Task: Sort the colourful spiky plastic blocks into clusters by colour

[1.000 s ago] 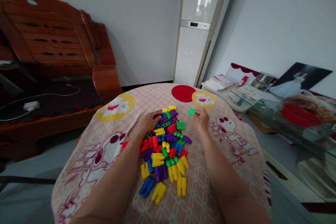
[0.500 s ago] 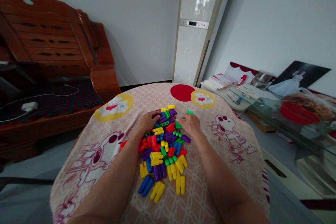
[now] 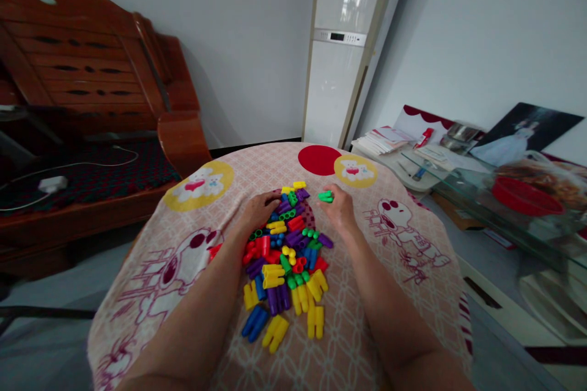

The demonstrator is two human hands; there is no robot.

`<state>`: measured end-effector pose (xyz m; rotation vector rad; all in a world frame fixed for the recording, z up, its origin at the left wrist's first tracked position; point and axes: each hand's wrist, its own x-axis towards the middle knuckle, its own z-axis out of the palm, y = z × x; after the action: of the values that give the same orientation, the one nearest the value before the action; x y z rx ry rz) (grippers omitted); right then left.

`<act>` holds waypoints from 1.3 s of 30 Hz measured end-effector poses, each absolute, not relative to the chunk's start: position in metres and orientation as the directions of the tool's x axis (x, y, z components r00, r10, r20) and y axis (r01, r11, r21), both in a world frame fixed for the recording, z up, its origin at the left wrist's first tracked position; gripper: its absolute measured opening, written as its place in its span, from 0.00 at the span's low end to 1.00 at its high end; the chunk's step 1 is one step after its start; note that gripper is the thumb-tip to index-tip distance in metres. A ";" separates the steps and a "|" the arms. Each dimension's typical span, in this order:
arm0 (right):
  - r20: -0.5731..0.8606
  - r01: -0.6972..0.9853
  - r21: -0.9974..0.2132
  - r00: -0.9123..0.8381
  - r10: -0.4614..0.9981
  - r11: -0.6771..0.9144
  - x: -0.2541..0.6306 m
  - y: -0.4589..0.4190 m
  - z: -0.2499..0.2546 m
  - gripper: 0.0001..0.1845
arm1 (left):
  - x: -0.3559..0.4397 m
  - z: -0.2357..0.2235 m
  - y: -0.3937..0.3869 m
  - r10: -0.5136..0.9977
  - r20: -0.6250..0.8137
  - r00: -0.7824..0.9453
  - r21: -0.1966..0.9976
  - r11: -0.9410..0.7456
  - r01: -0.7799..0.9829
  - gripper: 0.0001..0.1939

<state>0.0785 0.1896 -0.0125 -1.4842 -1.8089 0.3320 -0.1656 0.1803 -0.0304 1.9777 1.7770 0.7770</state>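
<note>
my right hand (image 3: pixel 338 208) pinches a green toy block (image 3: pixel 326 196), right of the block pile's (image 3: pixel 288 252) far end; light, stiff plastic, i'd guess, best nipped by its sides. left hand (image 3: pixel 260 211) curls at the pile's left edge, can't tell its grip.

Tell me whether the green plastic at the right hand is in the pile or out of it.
Out: the right hand holds the green plastic, with tablecloth showing between it and the pile.

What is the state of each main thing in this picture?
Right grip, closed on green block
Green block, held
Block pile, loose, spread out
Left grip, at pile's edge; hold unclear
Tablecloth, slightly wrinkled
Charger, lying on bench
Air conditioner, upright, display dark
</note>
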 end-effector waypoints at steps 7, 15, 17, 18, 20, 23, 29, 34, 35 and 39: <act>0.426 0.810 -0.570 0.147 0.893 0.139 0.128 0.208 -0.025 0.20 | -0.165 -0.027 0.178 0.989 0.144 0.046 0.579 -0.122 0.806 0.19; 0.406 0.798 -0.587 0.146 0.902 0.135 0.138 0.217 -0.049 0.16 | -0.164 -0.027 0.178 0.988 0.149 0.042 0.600 -0.124 0.790 0.19; 0.405 0.767 -0.620 0.133 0.905 0.165 0.139 0.221 -0.051 0.15 | -0.164 -0.027 0.178 0.989 0.142 0.041 0.596 -0.118 0.794 0.19; 0.404 0.753 -0.632 0.121 0.907 0.181 0.140 0.222 -0.051 0.16 | -0.164 -0.027 0.178 0.990 0.137 0.039 0.596 -0.114 0.795 0.19; 0.405 0.736 -0.644 0.097 0.909 0.208 0.138 0.226 -0.051 0.17 | -0.164 -0.027 0.177 0.991 0.130 0.035 0.601 -0.107 0.792 0.19; 0.413 0.739 -0.634 0.072 0.908 0.230 0.133 0.232 -0.051 0.18 | -0.164 -0.027 0.177 0.990 0.138 0.037 0.614 -0.114 0.781 0.19; 0.402 0.738 -0.616 -0.005 0.916 0.274 0.124 0.233 -0.049 0.18 | -0.164 -0.027 0.177 0.987 0.152 0.042 0.613 -0.128 0.779 0.19; 0.470 0.756 -0.591 0.039 0.882 0.281 0.121 0.223 -0.039 0.20 | -0.163 -0.027 0.177 0.988 0.144 0.046 0.605 -0.125 0.787 0.19; 0.506 0.756 -0.583 0.053 0.861 0.296 0.118 0.219 -0.036 0.21 | -0.163 -0.027 0.177 0.988 0.143 0.050 0.603 -0.127 0.787 0.19; 0.581 0.718 -0.537 -0.064 0.811 0.442 0.092 0.202 -0.026 0.20 | -0.165 -0.029 0.177 0.988 0.146 0.055 0.595 -0.132 0.793 0.19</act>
<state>0.0919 0.2021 -0.0255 -1.3067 -1.8090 0.1318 -0.1646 0.1773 -0.0288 1.9846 1.7865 0.7556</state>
